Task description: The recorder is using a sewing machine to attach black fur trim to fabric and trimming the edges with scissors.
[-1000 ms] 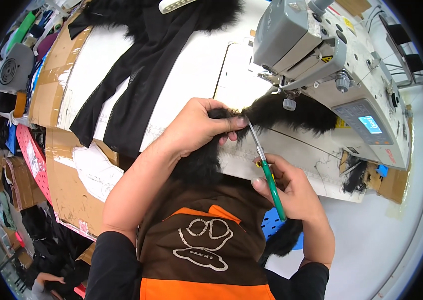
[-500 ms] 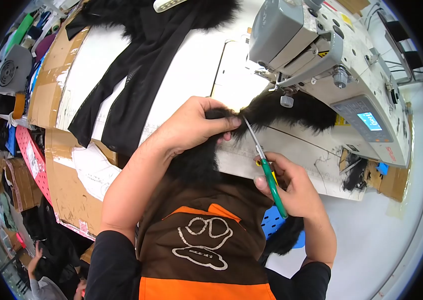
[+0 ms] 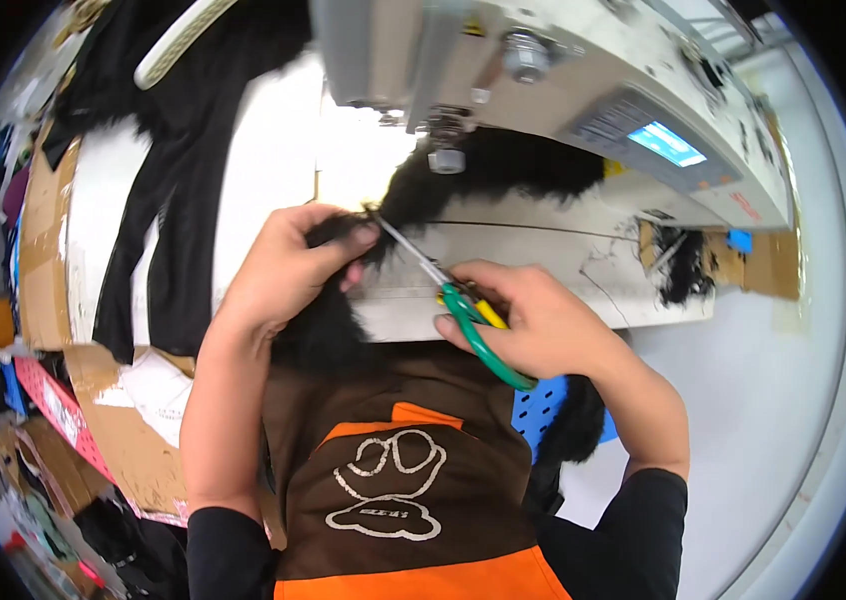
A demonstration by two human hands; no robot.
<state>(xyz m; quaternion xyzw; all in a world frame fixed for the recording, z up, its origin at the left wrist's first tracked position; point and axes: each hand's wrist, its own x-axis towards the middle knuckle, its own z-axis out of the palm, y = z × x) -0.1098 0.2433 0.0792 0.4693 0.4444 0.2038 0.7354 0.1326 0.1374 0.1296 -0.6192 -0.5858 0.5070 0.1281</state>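
Note:
Black furry fabric (image 3: pixel 488 170) stretches from under the sewing machine head (image 3: pixel 443 140) toward my lap. My left hand (image 3: pixel 293 262) is closed on it, thumb and fingers pinching the fur near the needle area. Green-handled scissors (image 3: pixel 478 340) with a yellow part are in my right hand (image 3: pixel 533 318), fingers wrapped round the handles. The blade tips reach the fur right beside my left thumb. Fur hides the very tips, so I cannot tell whether the blades are apart.
Black smooth fabric (image 3: pixel 178 170) lies over the table's left side, with a long pale strip (image 3: pixel 183 42) above it. Cardboard (image 3: pixel 128 440) borders the left edge. A lit control panel (image 3: pixel 665 143) faces me. Black scraps (image 3: pixel 685 268) sit at the table's right end, and a blue perforated seat (image 3: pixel 539 412) shows below.
The view has shifted, so the machine looks nearer and the scene sits further left. The scissors are tilted more sideways, tips still at the fur. My left hand keeps its pinch.

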